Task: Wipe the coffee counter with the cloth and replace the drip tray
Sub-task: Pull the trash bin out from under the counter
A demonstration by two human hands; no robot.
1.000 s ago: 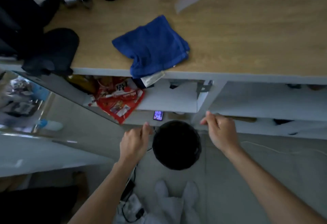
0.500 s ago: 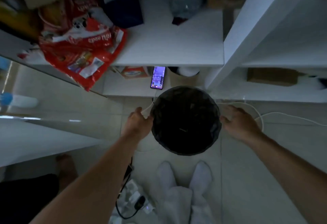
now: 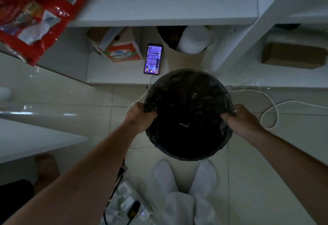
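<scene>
Black plastic-lined round bin sat between both hands, left hand pinching its rim at nine o'clock, right hand at three.

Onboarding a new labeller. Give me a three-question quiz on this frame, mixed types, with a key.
1. True or false: both hands grip the rim of the black bin.
2. Multiple choice: the lit phone lies A) on the low shelf beyond the bin, B) inside the bin, C) in the left hand.
3. Fill in: a white ____ loops on the floor beside the right hand.

Key: 1 true; 2 A; 3 cable.
</scene>
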